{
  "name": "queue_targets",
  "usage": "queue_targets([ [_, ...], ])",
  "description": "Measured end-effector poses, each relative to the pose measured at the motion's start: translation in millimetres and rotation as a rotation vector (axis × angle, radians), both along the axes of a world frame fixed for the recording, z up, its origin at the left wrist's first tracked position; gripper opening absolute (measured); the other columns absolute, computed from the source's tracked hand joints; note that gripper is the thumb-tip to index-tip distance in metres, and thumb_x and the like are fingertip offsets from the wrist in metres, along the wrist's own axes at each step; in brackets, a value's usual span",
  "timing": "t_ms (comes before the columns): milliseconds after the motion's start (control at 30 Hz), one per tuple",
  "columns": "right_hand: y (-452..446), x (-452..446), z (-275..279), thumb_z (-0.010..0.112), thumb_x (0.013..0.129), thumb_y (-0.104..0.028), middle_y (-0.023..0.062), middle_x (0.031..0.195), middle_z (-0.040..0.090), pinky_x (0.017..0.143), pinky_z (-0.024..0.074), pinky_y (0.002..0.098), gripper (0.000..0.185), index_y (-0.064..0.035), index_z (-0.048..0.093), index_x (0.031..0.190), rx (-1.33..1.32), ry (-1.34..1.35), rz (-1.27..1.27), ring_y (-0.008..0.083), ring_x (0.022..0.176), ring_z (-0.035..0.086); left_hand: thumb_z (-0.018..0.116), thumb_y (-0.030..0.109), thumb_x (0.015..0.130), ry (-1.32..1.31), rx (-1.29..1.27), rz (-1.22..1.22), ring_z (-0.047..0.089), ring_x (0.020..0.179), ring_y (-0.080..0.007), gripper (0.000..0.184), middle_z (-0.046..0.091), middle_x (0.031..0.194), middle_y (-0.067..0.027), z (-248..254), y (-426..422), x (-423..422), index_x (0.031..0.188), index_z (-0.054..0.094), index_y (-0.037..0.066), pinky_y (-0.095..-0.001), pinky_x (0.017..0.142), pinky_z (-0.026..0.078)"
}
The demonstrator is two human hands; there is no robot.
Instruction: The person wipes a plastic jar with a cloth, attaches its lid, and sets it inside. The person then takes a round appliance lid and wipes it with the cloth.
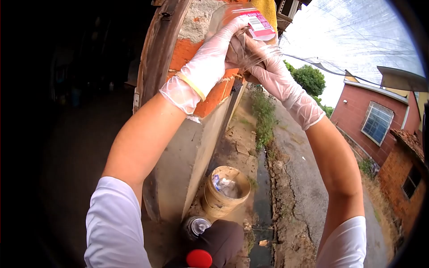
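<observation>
Both of my hands are raised high in front of me in thin, see-through gloves. My left hand [221, 47] wraps round a clear plastic bottle [223, 17] with a pink and white barcode label [260, 26]. A yellow band [191, 85] circles the left glove's cuff. From the other side, my right hand [268, 67] closes on the lower part of the same bottle. Some blur and glare there hide the exact finger positions. Behind the bottle are the rough brick edge of a wall [185, 56] and a yellow piece [267, 11].
Below stands a dirty plastic bucket [212, 205] with whitish waste inside. Beside my leg [223, 241] is a metal can [198, 226], with a red round object [199, 258] nearer. A narrow water channel [264, 196] runs along the cracked road [308, 174]. Left is a dark interior.
</observation>
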State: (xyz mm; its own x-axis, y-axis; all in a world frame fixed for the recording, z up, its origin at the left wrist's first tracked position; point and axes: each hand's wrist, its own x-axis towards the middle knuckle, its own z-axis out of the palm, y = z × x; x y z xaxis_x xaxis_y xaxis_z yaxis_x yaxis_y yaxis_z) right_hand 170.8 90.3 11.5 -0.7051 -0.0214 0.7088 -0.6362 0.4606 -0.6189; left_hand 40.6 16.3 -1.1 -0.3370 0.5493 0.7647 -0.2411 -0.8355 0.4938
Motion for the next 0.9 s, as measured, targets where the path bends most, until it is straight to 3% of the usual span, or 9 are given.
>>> queue_targets([
  [167, 2.0, -14.2, 0.1, 0.056, 0.099, -0.021, -0.0031, 0.113, 0.055, 0.086, 0.0487, 0.0279, 0.032, -0.0063, 0.053, 0.127, -0.002, -0.168, 0.011, 0.0059, 0.1, 0.054, 0.073, 0.041, 0.081, 0.11, -0.038, -0.035, 0.061, 0.108, -0.0259, 0.07, 0.06, 0.12, -0.0141, -1.5, -2.8, -7.8, 0.134, 0.046, 0.004, -0.0464, 0.089, 0.053],
  [200, 5.9, -26.3, 5.7, 0.06, 0.094, -0.015, 0.001, 0.114, 0.057, 0.092, 0.0458, 0.0298, 0.028, -0.0074, 0.055, 0.121, 0.184, -0.169, -0.024, 0.0129, 0.107, 0.055, 0.073, 0.041, 0.081, 0.088, -0.051, -0.005, 0.061, 0.108, -0.0259, 0.07, 0.06, 0.121, -0.0141, -1.7, 0.3, -9.3, 0.134, 0.046, 0.004, -0.0461, 0.088, 0.053],
  [267, 12.9, -16.9, 7.0, 0.062, 0.087, -0.011, 0.005, 0.113, 0.058, 0.091, 0.0461, 0.0319, 0.033, -0.0079, 0.057, 0.119, 1.29, 0.416, -0.674, 0.021, 0.107, 0.056, 0.074, 0.042, 0.08, 0.02, -0.077, 0.049, 0.059, 0.112, -0.0257, 0.074, 0.057, 0.124, -0.0139, -3.1, 3.1, -4.5, 0.137, 0.043, 0.005, -0.0455, 0.088, 0.053],
  [333, 11.9, -20.5, 8.1, 0.063, 0.073, -0.006, 0.0128, 0.111, 0.059, 0.089, 0.0478, 0.0378, 0.045, -0.0087, 0.058, 0.117, 1.796, 0.692, -1.016, 0.0341, 0.106, 0.057, 0.074, 0.039, 0.08, -0.028, 0.059, 0.142, 0.058, 0.114, -0.0255, 0.075, 0.056, 0.127, -0.0134, -7.1, 7.1, -0.8, 0.138, 0.042, 0.006, -0.0458, 0.089, 0.053],
  [433, 1.3, -34.5, 7.6, 0.066, 0.074, -0.012, 0.0111, 0.094, 0.066, 0.08, 0.0506, 0.0413, 0.027, -0.0064, 0.064, 0.1, 1.694, 0.658, -1.233, 0.0273, 0.092, 0.064, 0.077, 0.033, 0.078, -0.013, 0.251, 0.214, 0.054, 0.119, -0.0258, 0.078, 0.053, 0.129, -0.0133, -7.3, 21.3, 0.4, 0.14, 0.037, 0.007, -0.0459, 0.094, 0.05],
  [467, -7.4, -31.9, 8.1, 0.068, 0.074, -0.015, 0.0105, 0.089, 0.067, 0.073, 0.0515, 0.0419, 0.024, -0.0057, 0.062, 0.095, 1.159, 0.406, -1.029, 0.0271, 0.085, 0.065, 0.082, 0.023, 0.071, -0.125, 0.263, 0.222, 0.055, 0.115, -0.0246, 0.082, 0.053, 0.126, -0.0154, -6.8, 26.2, 4.3, 0.136, 0.035, 0.003, -0.0401, 0.095, 0.05],
  [533, 16.9, -35.7, 4.4, 0.068, 0.078, -0.019, 0.0123, 0.091, 0.066, 0.077, 0.051, 0.0381, 0.027, -0.0057, 0.063, 0.101, 1.08, 0.437, -0.967, 0.027, 0.089, 0.064, 0.09, 0.012, 0.061, -0.218, 0.283, 0.281, 0.053, 0.115, -0.0236, 0.095, 0.049, 0.126, -0.0177, -9.0, 19.6, 23.2, 0.131, 0.027, 0.0, -0.0364, 0.098, 0.048],
  [767, 17.0, -6.8, -13.3, 0.065, 0.088, -0.018, 0.0082, 0.118, 0.06, 0.09, 0.0477, 0.0342, 0.036, -0.0071, 0.059, 0.122, 0.231, 0.159, -0.315, 0.0181, 0.11, 0.057, 0.082, 0.012, 0.076, 0.044, 0.231, 0.074, 0.053, 0.116, -0.0267, 0.104, 0.046, 0.129, -0.0199, -43.2, 6.6, 20.9, 0.148, 0.008, 0.003, -0.0401, 0.089, 0.052],
  [900, 13.2, -0.7, -16.4, 0.063, 0.094, -0.023, 0.0022, 0.118, 0.061, 0.093, 0.0468, 0.0357, 0.035, -0.0105, 0.056, 0.126, -0.085, 0.114, 0.083, 0.014, 0.11, 0.057, 0.074, 0.024, 0.084, 0.179, 0.136, 0.074, 0.054, 0.116, -0.0225, 0.088, 0.051, 0.128, -0.0123, -42.5, 1.1, 1.5, 0.149, 0.016, 0.008, -0.038, 0.092, 0.05],
])
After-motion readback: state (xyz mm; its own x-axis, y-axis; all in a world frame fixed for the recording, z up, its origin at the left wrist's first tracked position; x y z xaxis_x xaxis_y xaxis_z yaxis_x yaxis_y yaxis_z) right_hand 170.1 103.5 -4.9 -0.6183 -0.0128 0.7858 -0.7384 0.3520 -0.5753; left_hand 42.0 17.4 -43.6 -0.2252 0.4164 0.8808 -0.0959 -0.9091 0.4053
